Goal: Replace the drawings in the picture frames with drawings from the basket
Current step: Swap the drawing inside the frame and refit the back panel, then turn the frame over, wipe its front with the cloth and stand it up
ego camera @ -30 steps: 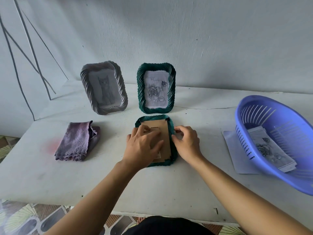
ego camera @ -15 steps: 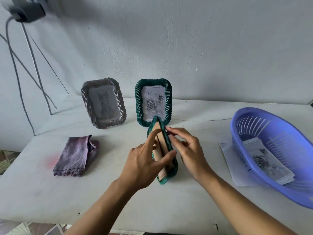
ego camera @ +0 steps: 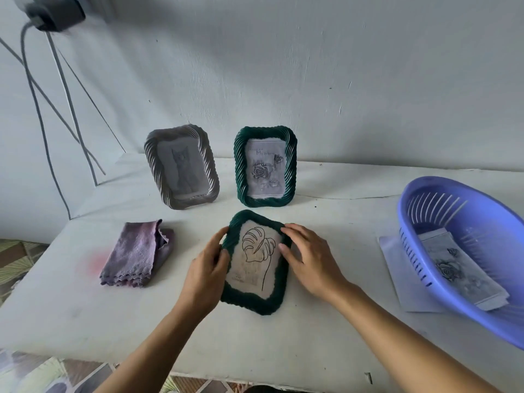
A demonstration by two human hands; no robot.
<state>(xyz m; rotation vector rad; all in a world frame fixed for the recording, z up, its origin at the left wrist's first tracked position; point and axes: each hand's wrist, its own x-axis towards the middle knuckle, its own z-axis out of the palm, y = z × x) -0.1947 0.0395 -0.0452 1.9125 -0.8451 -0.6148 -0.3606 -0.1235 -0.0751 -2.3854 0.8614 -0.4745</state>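
Head camera view: a person's left hand (ego camera: pixel 205 275) and right hand (ego camera: pixel 309 262) hold a dark green frame (ego camera: pixel 252 302) face up near the middle of the white table (ego camera: pixel 85 321), a little toward the front edge. The left hand grips the frame's left side, with thumb and forefinger on the rope-like rim and the rest of its fingers hidden behind the hand. The right hand's fingers (ego camera: pixel 295 229) curl over the upper right rim, and its thumb presses on the pane just beside it. Behind the pane sits a leaf drawing (ego camera: pixel 256 256), a line sketch of a large split leaf on pale paper. Whether the frame lies flat on the table or is raised slightly cannot be told.

Toward the back edge two more frames stand upright, side by side but apart. A second green frame (ego camera: pixel 239 171) holding a rose drawing (ego camera: pixel 265 171) stands directly behind the held one. To its left is a grey frame (ego camera: pixel 153 163) holding a cat drawing (ego camera: pixel 183 168).

A folded purple cloth (ego camera: pixel 136 255) lies toward the left edge, level with the hands. At the right edge a purple basket (ego camera: pixel 482 313) with slotted walls rests tilted, partly on a white sheet of paper (ego camera: pixel 397 265). Inside it lie loose drawings (ego camera: pixel 459 275), the top one showing a rose.

On the wall above the back left corner, grey cables (ego camera: pixel 37 114) hang down from a dark plug (ego camera: pixel 54 14)
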